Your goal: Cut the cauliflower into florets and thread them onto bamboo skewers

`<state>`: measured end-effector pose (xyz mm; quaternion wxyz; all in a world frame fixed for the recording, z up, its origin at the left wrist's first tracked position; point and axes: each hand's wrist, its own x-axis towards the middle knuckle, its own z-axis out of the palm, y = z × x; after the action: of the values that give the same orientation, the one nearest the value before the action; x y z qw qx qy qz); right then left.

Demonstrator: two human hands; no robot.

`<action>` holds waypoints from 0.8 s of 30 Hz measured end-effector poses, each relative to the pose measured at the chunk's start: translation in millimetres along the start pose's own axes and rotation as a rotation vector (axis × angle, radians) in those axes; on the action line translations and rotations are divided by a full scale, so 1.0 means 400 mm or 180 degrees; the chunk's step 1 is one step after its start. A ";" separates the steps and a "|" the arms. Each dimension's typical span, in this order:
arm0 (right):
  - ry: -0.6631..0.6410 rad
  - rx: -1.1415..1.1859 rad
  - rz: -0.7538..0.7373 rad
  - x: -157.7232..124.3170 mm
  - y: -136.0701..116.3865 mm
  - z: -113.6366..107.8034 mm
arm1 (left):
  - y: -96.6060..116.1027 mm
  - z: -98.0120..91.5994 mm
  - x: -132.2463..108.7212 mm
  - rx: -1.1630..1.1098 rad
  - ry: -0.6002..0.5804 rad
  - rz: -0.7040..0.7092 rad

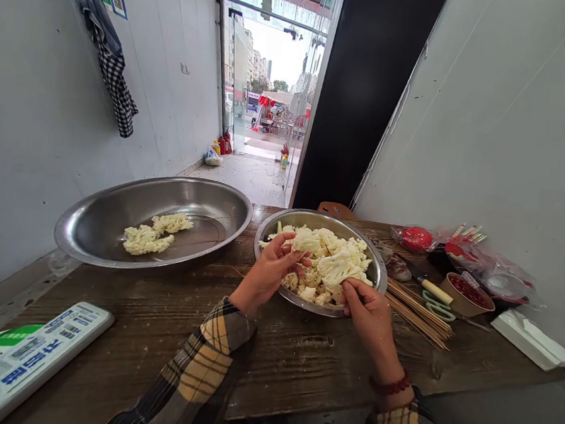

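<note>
My left hand [269, 271] is closed on a small pale cauliflower floret [305, 241], pinched between thumb and fingers. A broader, flat-sided cauliflower piece [339, 269] sits in the pinch of my right hand [371, 314]. Both hands are over the near part of a round steel bowl [380, 275], which is heaped with loose cauliflower florets [307, 293]. A short thin dark line, maybe a skewer tip, shows between the two held pieces; I cannot tell for sure. To the left, a large oval steel basin [109, 248] holds cauliflower clusters [147, 240] on its bottom.
Right of the bowl lie bamboo skewers [422, 315], a wooden-handled knife [435, 290], green-handled scissors [438, 307], a tub of red contents [469, 290] and a white tissue pack [530, 339]. A white boxy device [43, 355] stands front left on the wooden table [165, 334].
</note>
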<state>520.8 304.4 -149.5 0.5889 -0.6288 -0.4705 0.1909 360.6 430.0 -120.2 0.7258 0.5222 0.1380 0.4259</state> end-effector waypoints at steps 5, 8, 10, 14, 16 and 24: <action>0.0014 -0.0042 -0.0037 0.000 0.003 0.000 | 0.001 -0.001 -0.001 -0.0365 0.0012 -0.0072; -0.0012 -0.0090 -0.0082 0.000 -0.001 0.000 | 0.003 -0.002 -0.001 -0.0557 -0.0047 -0.0156; -0.0041 -0.0113 -0.0117 0.000 -0.003 -0.001 | 0.003 -0.003 -0.002 -0.0547 -0.0085 -0.0136; -0.0052 -0.0145 -0.0145 -0.003 0.000 0.000 | -0.007 -0.004 -0.002 -0.0212 0.0090 0.0103; -0.0059 -0.0159 -0.0138 -0.003 0.004 0.000 | -0.013 -0.004 -0.001 -0.0090 0.0170 0.0257; -0.0113 -0.0304 -0.0229 -0.001 0.014 0.001 | -0.017 -0.009 0.004 0.0025 0.0282 0.0087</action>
<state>522.5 305.0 -155.0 0.5563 -0.6353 -0.5118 0.1580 362.6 432.8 -127.2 0.7110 0.5076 0.1645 0.4580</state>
